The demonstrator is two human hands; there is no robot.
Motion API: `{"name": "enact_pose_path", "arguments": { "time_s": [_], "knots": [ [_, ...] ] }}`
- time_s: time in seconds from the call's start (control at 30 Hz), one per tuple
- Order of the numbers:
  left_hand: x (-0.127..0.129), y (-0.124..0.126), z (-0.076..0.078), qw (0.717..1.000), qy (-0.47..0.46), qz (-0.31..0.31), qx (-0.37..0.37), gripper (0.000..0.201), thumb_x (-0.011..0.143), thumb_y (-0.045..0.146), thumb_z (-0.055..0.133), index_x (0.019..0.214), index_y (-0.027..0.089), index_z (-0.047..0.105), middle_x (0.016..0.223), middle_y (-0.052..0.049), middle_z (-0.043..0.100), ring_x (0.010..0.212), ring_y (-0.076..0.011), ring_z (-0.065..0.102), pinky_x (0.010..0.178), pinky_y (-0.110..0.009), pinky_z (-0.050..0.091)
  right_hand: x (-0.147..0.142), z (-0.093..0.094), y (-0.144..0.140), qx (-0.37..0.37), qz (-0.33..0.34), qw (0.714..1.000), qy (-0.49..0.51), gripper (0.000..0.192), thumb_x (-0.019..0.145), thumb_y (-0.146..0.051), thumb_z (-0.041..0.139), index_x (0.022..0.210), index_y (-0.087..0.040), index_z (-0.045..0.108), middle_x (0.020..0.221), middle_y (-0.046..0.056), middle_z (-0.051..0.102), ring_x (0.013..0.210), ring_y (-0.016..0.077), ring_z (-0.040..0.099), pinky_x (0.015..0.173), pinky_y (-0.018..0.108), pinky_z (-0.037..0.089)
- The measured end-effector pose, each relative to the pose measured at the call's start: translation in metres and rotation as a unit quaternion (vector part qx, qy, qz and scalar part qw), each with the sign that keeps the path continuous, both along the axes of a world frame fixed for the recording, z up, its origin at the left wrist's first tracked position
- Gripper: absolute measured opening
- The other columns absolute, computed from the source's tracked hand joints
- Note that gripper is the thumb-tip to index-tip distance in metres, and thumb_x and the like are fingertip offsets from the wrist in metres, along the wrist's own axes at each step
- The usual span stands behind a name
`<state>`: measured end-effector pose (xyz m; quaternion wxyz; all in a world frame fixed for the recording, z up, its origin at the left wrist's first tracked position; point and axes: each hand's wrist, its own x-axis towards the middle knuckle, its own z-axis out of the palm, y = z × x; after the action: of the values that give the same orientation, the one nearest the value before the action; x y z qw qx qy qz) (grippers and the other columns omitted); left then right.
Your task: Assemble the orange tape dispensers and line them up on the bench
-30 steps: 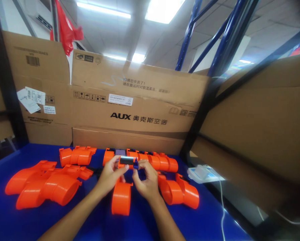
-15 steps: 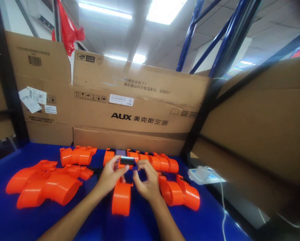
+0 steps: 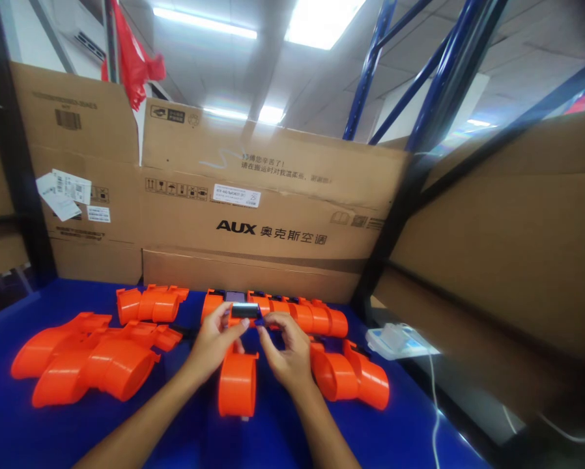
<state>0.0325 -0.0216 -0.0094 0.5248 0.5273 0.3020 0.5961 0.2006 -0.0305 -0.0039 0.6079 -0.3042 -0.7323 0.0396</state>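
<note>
We held one small black part (image 3: 245,311) up over the worktop (image 3: 28,430), so both hands could work it. Our left hand (image 3: 214,342) pinched its left end in its fingers; our right hand (image 3: 283,352) pinched the other end. One orange tube (image 3: 237,383) lay right below (about ten more lay around).

two bare forearms, no sleeves, hands (image 3: 214,345) w/o gloves, no rings or watch visible

Head-worn view, forward and downward.
</note>
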Motion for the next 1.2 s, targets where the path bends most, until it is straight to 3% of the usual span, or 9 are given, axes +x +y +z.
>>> {"name": "enact_pose_path", "arguments": {
  "time_s": [0.23, 0.43, 0.53, 0.63, 0.77, 0.83, 0.93, 1.07, 1.2],
  "knots": [
    [0.001, -0.002, 0.001, 1.000, -0.022, -0.003, -0.018, 0.050, 0.073, 0.043, 0.077, 0.112, 0.017, 0.061, 0.085, -0.004, 0.068, 0.043, -0.0091, 0.059, 0.044, -0.021, 0.045, -0.004, -0.003, 0.001, 0.065, -0.008, 0.998, 0.007, 0.015, 0.084, -0.009, 0.067, 0.094, -0.020, 0.068, 0.092, 0.008, 0.070, 0.084, 0.0206, 0.068, 0.075, 0.035, 0.057],
    [0.002, -0.001, 0.002, 0.999, -0.034, -0.002, -0.021, 0.049, 0.072, 0.042, 0.078, 0.111, 0.017, 0.060, 0.086, -0.003, 0.068, 0.042, -0.0094, 0.059, 0.044, -0.022, 0.046, -0.008, -0.004, -0.003, 0.064, -0.008, 0.998, 0.009, 0.016, 0.085, -0.011, 0.067, 0.097, -0.021, 0.070, 0.094, 0.008, 0.069, 0.084, 0.0207, 0.068, 0.075, 0.035, 0.057],
    [0.001, -0.004, 0.006, 0.998, -0.057, -0.017, -0.035, 0.048, 0.072, 0.041, 0.079, 0.109, 0.017, 0.060, 0.087, -0.004, 0.068, 0.044, -0.0105, 0.061, 0.047, -0.024, 0.050, -0.008, -0.005, -0.004, 0.026, -0.006, 0.999, 0.041, 0.015, 0.087, -0.018, 0.067, 0.101, -0.022, 0.071, 0.096, 0.009, 0.069, 0.087, 0.0216, 0.067, 0.078, 0.037, 0.056],
    [0.002, -0.010, 0.009, 0.992, -0.080, -0.077, -0.068, 0.055, 0.074, 0.040, 0.078, 0.120, 0.018, 0.057, 0.094, -0.008, 0.069, 0.052, -0.0168, 0.069, 0.054, -0.029, 0.057, -0.008, -0.003, -0.002, -0.045, 0.018, 0.992, 0.120, 0.023, 0.093, -0.030, 0.059, 0.113, -0.023, 0.067, 0.102, 0.009, 0.068, 0.093, 0.0229, 0.066, 0.083, 0.038, 0.055],
    [0.006, -0.018, 0.009, 0.976, -0.083, -0.155, -0.129, 0.079, 0.076, 0.035, 0.079, 0.143, 0.030, 0.038, 0.119, -0.014, 0.064, 0.073, -0.0279, 0.075, 0.062, -0.037, 0.060, -0.006, 0.004, -0.001, -0.180, 0.134, 0.962, 0.154, 0.040, 0.097, -0.045, 0.046, 0.128, -0.023, 0.058, 0.105, 0.009, 0.070, 0.098, 0.0254, 0.067, 0.087, 0.040, 0.053],
    [0.008, -0.021, 0.007, 0.969, -0.082, -0.186, -0.139, 0.081, 0.077, 0.033, 0.078, 0.145, 0.034, 0.035, 0.126, -0.015, 0.061, 0.075, -0.0281, 0.075, 0.062, -0.037, 0.060, -0.005, 0.007, -0.002, -0.236, 0.188, 0.944, 0.133, 0.043, 0.098, -0.048, 0.042, 0.129, -0.022, 0.057, 0.101, 0.009, 0.071, 0.093, 0.0261, 0.069, 0.084, 0.041, 0.054],
    [0.010, -0.023, 0.005, 0.967, -0.067, -0.215, -0.120, 0.071, 0.077, 0.032, 0.078, 0.140, 0.031, 0.045, 0.126, -0.015, 0.062, 0.072, -0.0248, 0.075, 0.062, -0.035, 0.060, -0.003, 0.007, -0.003, -0.272, 0.200, 0.933, 0.125, 0.045, 0.097, -0.050, 0.040, 0.126, -0.021, 0.058, 0.094, 0.009, 0.071, 0.084, 0.0258, 0.069, 0.077, 0.038, 0.055],
    [0.010, -0.023, 0.006, 0.983, -0.040, -0.175, -0.042, 0.063, 0.067, 0.023, 0.085, 0.126, 0.024, 0.061, 0.126, -0.013, 0.064, 0.094, -0.0264, 0.071, 0.080, -0.039, 0.058, -0.004, 0.002, 0.001, -0.266, 0.191, 0.935, 0.138, 0.040, 0.093, -0.051, 0.048, 0.117, -0.021, 0.058, 0.094, 0.008, 0.070, 0.082, 0.0241, 0.068, 0.073, 0.034, 0.054],
    [0.010, -0.022, 0.007, 0.992, -0.013, -0.122, -0.003, 0.048, 0.074, 0.028, 0.080, 0.120, 0.022, 0.066, 0.123, -0.012, 0.067, 0.107, -0.0261, 0.066, 0.095, -0.039, 0.051, -0.008, 0.000, 0.005, -0.269, 0.205, 0.928, 0.155, 0.035, 0.089, -0.052, 0.057, 0.108, -0.022, 0.057, 0.088, 0.005, 0.067, 0.078, 0.0218, 0.066, 0.070, 0.031, 0.052]
  ]
}}
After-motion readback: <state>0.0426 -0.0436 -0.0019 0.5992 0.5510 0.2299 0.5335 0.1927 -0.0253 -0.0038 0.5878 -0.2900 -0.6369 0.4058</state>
